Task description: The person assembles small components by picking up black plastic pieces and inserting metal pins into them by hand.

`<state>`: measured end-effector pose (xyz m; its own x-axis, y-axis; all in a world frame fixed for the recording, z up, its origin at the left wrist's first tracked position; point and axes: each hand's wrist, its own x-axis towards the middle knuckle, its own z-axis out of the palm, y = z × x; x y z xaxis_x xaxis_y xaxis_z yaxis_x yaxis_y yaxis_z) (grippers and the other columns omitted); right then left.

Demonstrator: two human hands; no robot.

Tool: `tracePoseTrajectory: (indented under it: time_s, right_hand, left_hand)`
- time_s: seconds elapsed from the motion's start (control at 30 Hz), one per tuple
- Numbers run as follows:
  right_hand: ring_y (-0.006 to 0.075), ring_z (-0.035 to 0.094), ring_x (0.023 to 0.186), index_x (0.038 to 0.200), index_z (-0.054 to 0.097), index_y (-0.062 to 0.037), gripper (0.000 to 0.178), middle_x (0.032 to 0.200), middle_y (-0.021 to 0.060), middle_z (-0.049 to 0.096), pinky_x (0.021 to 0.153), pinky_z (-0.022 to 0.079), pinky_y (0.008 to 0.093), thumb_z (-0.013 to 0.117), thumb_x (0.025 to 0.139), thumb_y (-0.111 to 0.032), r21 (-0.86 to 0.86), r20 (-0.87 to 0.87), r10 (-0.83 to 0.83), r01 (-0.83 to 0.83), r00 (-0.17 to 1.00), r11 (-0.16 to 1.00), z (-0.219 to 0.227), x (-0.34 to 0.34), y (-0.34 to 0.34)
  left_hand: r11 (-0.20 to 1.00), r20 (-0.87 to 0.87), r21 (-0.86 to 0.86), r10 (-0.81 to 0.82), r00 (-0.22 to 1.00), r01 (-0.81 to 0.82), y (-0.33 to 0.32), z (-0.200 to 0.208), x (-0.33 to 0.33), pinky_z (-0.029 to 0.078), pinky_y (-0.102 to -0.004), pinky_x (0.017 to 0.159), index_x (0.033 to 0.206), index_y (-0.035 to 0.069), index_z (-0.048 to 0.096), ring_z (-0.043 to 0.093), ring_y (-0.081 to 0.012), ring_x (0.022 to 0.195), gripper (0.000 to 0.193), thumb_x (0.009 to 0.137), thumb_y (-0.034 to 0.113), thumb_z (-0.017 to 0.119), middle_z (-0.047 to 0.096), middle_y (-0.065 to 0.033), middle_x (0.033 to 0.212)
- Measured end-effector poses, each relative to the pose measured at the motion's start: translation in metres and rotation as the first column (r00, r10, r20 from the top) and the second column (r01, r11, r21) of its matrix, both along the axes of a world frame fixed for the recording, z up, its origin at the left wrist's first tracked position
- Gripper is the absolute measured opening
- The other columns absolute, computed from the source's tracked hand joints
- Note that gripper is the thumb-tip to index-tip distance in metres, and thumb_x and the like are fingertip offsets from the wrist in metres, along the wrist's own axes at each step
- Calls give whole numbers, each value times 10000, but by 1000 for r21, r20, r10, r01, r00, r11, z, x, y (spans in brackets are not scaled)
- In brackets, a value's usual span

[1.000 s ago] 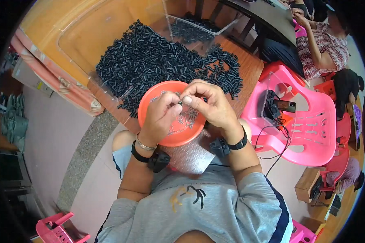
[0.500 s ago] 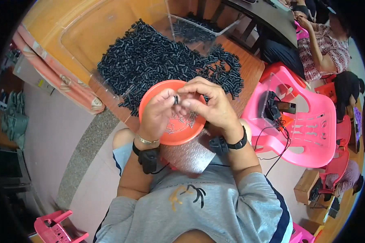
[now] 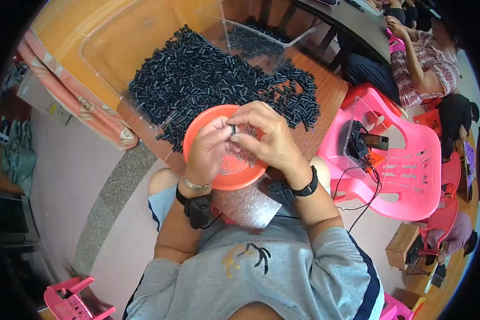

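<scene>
Fingers of my left hand (image 3: 201,154) clamp a small black cylinder (image 3: 232,129) over the orange bowl (image 3: 237,183); my right hand (image 3: 272,141) has just closed in, so both meet there, though whether its fingertips grip I can't tell.

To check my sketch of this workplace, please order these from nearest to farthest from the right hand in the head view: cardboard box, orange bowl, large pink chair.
1. Orange bowl: below the right hand, nearest.
2. Large pink chair: to the hand's right.
3. Cardboard box: farther right, lower in the picture, past the chair.
</scene>
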<state>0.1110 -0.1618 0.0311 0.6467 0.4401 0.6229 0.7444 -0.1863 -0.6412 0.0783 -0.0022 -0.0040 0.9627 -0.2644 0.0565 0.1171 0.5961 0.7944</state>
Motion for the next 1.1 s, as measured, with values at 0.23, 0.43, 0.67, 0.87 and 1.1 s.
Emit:
tracePoseTrajectory:
  time_s: [0.23, 0.43, 0.67, 0.87, 1.1]
  right_hand:
    - [239, 602, 867, 918, 657, -36, 208, 885, 88, 630, 771, 476, 331, 696, 718, -76, -133, 61, -72, 79, 996, 988, 4, 11, -21]
    - [300, 626, 810, 875, 665, -37, 182, 854, 139, 644, 716, 488, 357, 653, 746, -165, -389, 123, -604, 598, 788, 701, -13, 52, -103]
    - [319, 625, 747, 798, 664, -73, 159, 755, 141, 644, 666, 479, 413, 665, 681, -181, -623, -131, -563, 374, 816, 687, -35, 68, -125]
    - [311, 624, 789, 864, 670, -55, 182, 832, 140, 651, 695, 486, 394, 667, 713, -156, -546, -92, -386, 277, 918, 791, -46, 72, -97]
    - [286, 638, 830, 929, 671, -31, 192, 874, 145, 660, 745, 489, 352, 650, 751, -101, -266, -298, -415, 343, 859, 901, -42, 72, -90]
  left_hand:
    - [993, 34, 69, 92, 995, -94, 4, 3, -2, 442, -249, 718, 926, 20, 538, 557, -131, 783, 173, 910, 167, 449, 557, -45, 858]
    - [992, -11, -9, 126, 992, -126, 12, 1, 2, 457, -272, 697, 904, 9, 529, 580, -181, 766, 177, 917, 169, 457, 562, -72, 800]
    - [991, -53, -31, 129, 990, -131, 18, -1, 2, 451, -272, 684, 878, 16, 507, 556, -177, 765, 159, 919, 163, 463, 542, -70, 818]
    - [990, -61, -17, 141, 988, -143, 13, -2, 4, 440, -276, 672, 901, 13, 523, 577, -190, 757, 149, 909, 151, 466, 559, -67, 793]
    - [990, -42, -27, 137, 990, -138, 19, -1, 2, 441, -285, 684, 886, 9, 521, 568, -200, 759, 160, 915, 150, 452, 554, -83, 821]
